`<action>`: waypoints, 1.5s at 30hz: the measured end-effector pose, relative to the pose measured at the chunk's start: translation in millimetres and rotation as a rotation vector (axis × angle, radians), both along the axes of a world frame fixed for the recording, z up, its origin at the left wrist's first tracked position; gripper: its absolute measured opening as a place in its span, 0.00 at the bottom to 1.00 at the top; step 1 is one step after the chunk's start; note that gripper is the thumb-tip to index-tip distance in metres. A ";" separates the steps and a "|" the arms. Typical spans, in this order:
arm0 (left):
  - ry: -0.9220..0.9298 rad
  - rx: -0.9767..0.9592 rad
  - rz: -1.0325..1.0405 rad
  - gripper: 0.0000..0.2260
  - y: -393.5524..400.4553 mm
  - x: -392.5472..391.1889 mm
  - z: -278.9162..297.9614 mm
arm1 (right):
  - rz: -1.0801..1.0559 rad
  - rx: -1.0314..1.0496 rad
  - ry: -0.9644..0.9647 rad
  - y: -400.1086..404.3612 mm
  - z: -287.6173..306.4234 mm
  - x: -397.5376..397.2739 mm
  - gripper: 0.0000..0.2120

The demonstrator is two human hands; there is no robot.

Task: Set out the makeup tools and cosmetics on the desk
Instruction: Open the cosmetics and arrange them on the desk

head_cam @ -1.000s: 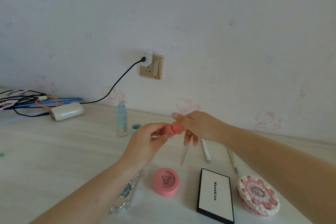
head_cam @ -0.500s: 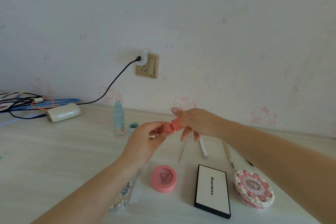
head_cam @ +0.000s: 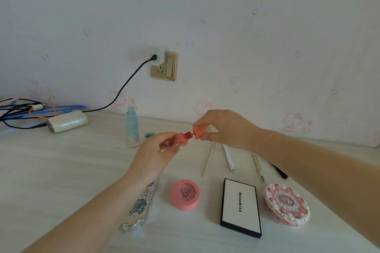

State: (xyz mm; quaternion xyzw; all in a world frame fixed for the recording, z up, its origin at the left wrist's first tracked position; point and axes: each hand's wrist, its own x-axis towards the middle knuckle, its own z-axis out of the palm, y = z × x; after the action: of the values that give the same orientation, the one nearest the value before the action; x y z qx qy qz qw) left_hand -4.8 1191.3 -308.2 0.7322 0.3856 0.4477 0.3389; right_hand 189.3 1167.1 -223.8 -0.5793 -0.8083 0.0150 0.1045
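Observation:
My left hand (head_cam: 158, 154) grips the body of a coral lip gloss tube (head_cam: 179, 138) above the desk. My right hand (head_cam: 224, 129) pinches its coral cap (head_cam: 199, 132), pulled a short way off so the red neck shows between them. Below on the desk lie a round pink compact (head_cam: 185, 194), a white black-edged palette (head_cam: 240, 207), a pink frilled round case (head_cam: 286, 205) and a silver ornate case (head_cam: 141, 207), partly under my left forearm. Behind stand a mint bottle (head_cam: 132, 127) and its small cap (head_cam: 149, 135).
Several thin pencils and sticks (head_cam: 228, 157) lie behind the palette. A white power bank (head_cam: 66, 121) with tangled cables (head_cam: 24, 110) sits at the far left. A wall socket (head_cam: 163, 65) with a plugged charger is on the wall behind the desk.
The cap has come away from the tube, leaving a gap where the red neck shows. Both hands stay together above the desk.

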 end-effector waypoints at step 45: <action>0.389 -0.230 0.107 0.04 54.4 -10.9 -29.8 | -0.383 -0.208 0.620 93.2 -122.5 -48.2 0.12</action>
State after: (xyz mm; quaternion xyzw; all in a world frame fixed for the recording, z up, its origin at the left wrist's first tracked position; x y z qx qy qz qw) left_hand -15.7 1245.6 -338.0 0.7399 0.5302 0.2684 0.3152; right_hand 141.0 1260.3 -346.3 -0.6956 -0.6094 0.2517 0.2854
